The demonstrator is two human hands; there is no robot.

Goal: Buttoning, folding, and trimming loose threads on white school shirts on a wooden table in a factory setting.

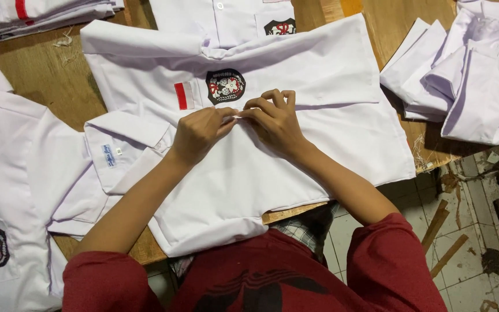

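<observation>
A white shirt [295, 156] lies spread on the wooden table [41, 75] in front of me, collar to the left, with a round dark badge [225, 86] and a small red-and-white patch [183, 95] on its pocket. My left hand [198, 133] and my right hand [274, 120] meet at the shirt's front placket just below the badge. The fingertips of both hands pinch the cloth together there. What sits between the fingertips is too small to make out.
More white shirts surround it: one [7, 190] at the left with a badge, one [226, 20] at the far side, a folded stack [36, 14] at the top left, a loose heap [475, 69] at the right. Beyond the table's right edge is tiled floor [475, 242] with wood scraps.
</observation>
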